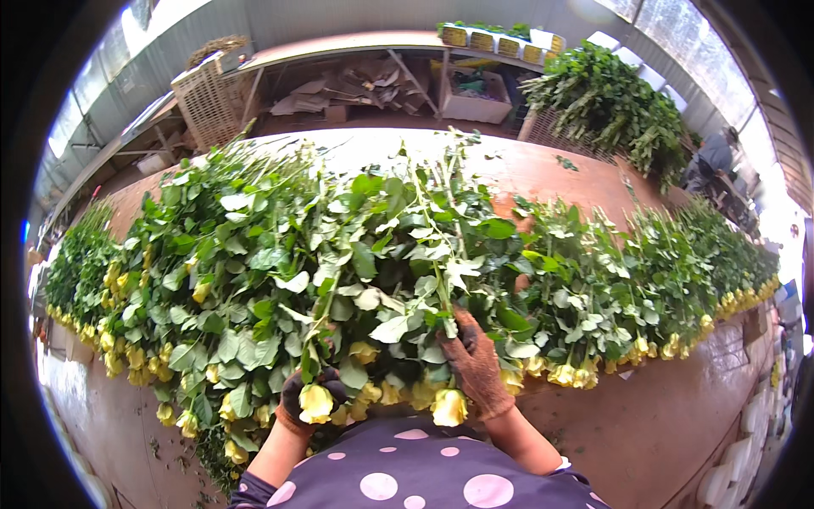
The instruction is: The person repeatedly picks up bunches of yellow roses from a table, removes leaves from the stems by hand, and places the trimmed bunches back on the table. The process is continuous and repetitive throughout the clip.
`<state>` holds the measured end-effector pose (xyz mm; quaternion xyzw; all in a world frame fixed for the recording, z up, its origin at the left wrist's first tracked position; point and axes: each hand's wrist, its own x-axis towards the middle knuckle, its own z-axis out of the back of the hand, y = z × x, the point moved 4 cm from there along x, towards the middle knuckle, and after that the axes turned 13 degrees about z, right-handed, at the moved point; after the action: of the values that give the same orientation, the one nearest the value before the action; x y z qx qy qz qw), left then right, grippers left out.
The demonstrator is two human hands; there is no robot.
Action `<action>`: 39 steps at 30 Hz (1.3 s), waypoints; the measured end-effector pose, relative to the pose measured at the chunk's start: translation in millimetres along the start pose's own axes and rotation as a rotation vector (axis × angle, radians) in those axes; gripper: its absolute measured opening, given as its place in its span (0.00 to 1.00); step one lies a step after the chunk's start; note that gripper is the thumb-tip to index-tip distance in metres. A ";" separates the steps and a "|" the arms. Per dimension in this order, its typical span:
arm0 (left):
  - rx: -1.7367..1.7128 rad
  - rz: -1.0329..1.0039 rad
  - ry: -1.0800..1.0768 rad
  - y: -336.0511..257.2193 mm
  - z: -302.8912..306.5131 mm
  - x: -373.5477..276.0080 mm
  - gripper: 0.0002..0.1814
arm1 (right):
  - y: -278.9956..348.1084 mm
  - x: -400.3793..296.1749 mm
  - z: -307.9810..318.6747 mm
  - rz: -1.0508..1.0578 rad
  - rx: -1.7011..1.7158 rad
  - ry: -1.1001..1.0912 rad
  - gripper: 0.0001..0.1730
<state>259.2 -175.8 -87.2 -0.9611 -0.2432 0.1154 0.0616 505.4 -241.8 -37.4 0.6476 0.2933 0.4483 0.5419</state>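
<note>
Long-stemmed yellow roses lie in a leafy heap across a wide table [591, 167], blooms towards me and stems pointing away. My left hand [313, 393], in a dark and brown work glove, is closed around a rose stem just behind its yellow bloom [316, 404]. In the same kind of glove, my right hand [474, 362] grips another rose stem [442, 286], whose bloom [449, 408] hangs below the hand. Leaves partly hide the fingers of both hands. More yellow blooms [364, 352] show between my hands.
Bundled roses [668, 273] line the table to the right. Behind it are a plastic crate [206, 105], flat cardboard scraps [356, 89], a white bin [477, 105] and a large pile of green stems [610, 105]. A person [709, 162] is at the far right. Cut leaves litter the floor.
</note>
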 end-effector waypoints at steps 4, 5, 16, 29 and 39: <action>0.154 0.034 -0.267 2.6 17.5 -5.0 0.14 | 48.2 -4.9 75.6 -0.097 -0.072 -0.164 0.18; 0.243 0.071 -0.281 4.7 13.6 -3.4 0.15 | 66.4 -2.0 100.7 0.005 -0.352 -0.165 0.17; 1.293 -0.137 -0.372 24.9 -64.2 21.7 0.20 | 56.3 6.6 340.9 -0.081 -2.016 -0.044 0.24; 2.392 -0.615 -1.171 -19.9 -69.1 94.1 0.25 | 14.0 24.7 -28.4 -0.571 0.834 0.110 0.09; 1.452 -0.276 -0.882 -134.5 52.0 40.6 0.39 | 143.4 5.8 58.5 0.305 0.669 0.327 0.23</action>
<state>219.8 -35.4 -121.8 -0.5128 -0.2257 0.5968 0.5744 545.1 -297.0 101.8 0.7443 0.4060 0.5006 0.1746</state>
